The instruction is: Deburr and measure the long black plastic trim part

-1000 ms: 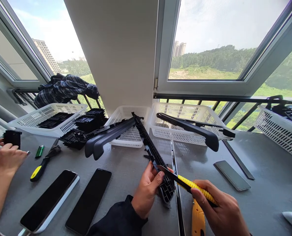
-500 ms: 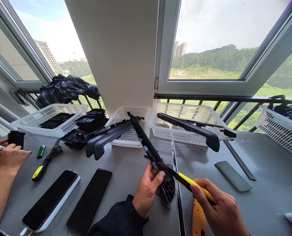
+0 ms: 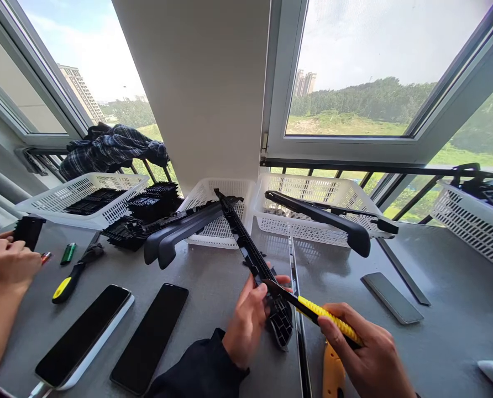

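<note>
The left sleeve point(image 3: 199, 367) is dark navy — plain, creased.

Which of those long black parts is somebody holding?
The part in the left hand, its gridded side showing near the yellow-handled knife; no hand touches the others.

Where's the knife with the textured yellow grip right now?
In the head view, right of centre, the knife is in the right hand, its blade reaching the long black plastic part at the left hand.
</note>
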Motion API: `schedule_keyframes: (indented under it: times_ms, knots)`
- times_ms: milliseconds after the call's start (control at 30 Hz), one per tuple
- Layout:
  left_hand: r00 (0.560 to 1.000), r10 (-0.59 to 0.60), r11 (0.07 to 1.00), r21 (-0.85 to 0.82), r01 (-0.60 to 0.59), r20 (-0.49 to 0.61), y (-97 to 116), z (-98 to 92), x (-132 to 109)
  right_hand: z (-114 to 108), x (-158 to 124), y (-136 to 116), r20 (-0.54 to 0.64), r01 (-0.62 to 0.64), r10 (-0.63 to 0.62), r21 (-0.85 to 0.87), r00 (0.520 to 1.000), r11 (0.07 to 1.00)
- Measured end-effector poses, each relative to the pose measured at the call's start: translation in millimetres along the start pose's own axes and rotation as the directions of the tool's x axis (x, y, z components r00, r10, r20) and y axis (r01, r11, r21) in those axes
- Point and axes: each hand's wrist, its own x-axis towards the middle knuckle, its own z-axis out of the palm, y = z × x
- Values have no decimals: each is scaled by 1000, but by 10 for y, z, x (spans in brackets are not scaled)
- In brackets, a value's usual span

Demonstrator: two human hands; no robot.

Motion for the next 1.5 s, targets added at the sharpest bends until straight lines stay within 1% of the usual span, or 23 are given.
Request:
schedule_keyframes:
  times_ms: [67, 133, 233, 300, 467, 567, 700, 900, 1167, 1333, 1500]
  knots:
    - [1000, -25, 994, -102, 27, 16, 46, 20, -6, -6, 16, -8, 2, 68, -68, 7, 998, 998]
    - [999, -30, 986, -164, 34, 30, 82, 34, -4, -13, 31, -31, -28, 118, -118, 8, 993, 993]
    - [998, -24, 974, -223, 34, 50, 97, 42, 5, -6, 41, -66, -66, 149, -149, 7, 987, 989]
    - [998, -31, 970, -240, 44, 56, 82, 39, 8, 15, 34, -77, -44, 154, -153, 18, 987, 988]
    - [997, -59, 978, -199, 69, 58, 32, 23, 7, 72, 7, -72, 12, 115, -116, 47, 993, 992]
    - [997, -52, 982, -177, 61, 54, 30, 20, 4, 79, -4, -60, 6, 115, -116, 34, 993, 993]
    - [995, -78, 984, -156, 86, 59, 55, 37, -3, 70, -13, -54, -10, 100, -100, 10, 995, 995]
    - [994, -97, 985, -140, 102, 42, 78, 69, -11, 48, 6, -83, 13, 112, -112, 26, 994, 993]
    - [996, -67, 975, -208, 78, 58, 37, 37, 0, 87, -68, -6, 12, 72, -72, 12, 997, 997]
    - [996, -70, 976, -204, 78, 49, 47, 31, -3, 73, -37, -45, 24, 72, -72, 11, 997, 997]
    - [995, -80, 968, -234, 92, 59, 49, 26, -7, 75, -17, -46, 8, 69, -69, 28, 998, 997]
